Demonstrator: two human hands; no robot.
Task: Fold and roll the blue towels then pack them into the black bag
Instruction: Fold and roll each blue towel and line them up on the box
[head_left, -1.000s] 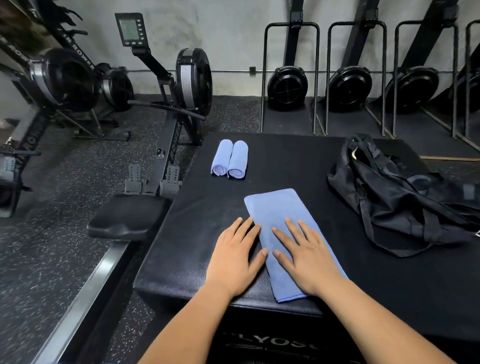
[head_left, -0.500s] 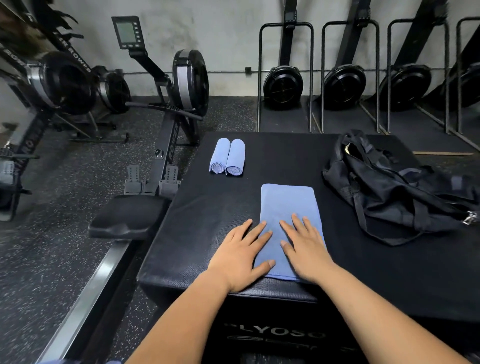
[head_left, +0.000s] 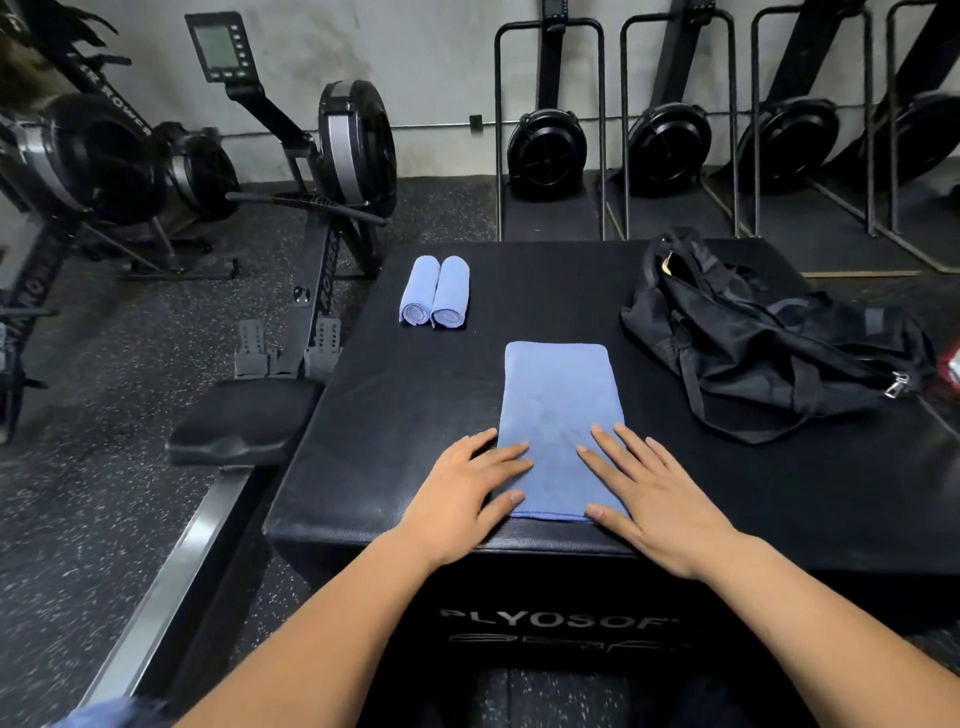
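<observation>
A folded blue towel (head_left: 558, 405) lies flat as a long strip on the black padded box (head_left: 395, 415), its near end close to the box's front edge. My left hand (head_left: 467, 493) rests flat, fingers spread, on the towel's near left corner. My right hand (head_left: 644, 493) lies flat on its near right corner. Two rolled blue towels (head_left: 435, 299) sit side by side at the box's far left. The black bag (head_left: 769, 343) lies crumpled on the box's right side, with its straps loose.
A rowing machine (head_left: 322, 218) with a seat (head_left: 244, 421) and rail stands just left of the box. More rowers are stored upright along the back wall (head_left: 670, 140). The floor is speckled rubber. A bit of blue cloth shows at the bottom left corner.
The towel has turned from slanted to straight along the box. Both hands slid back toward its near end and moved apart to the two corners.
</observation>
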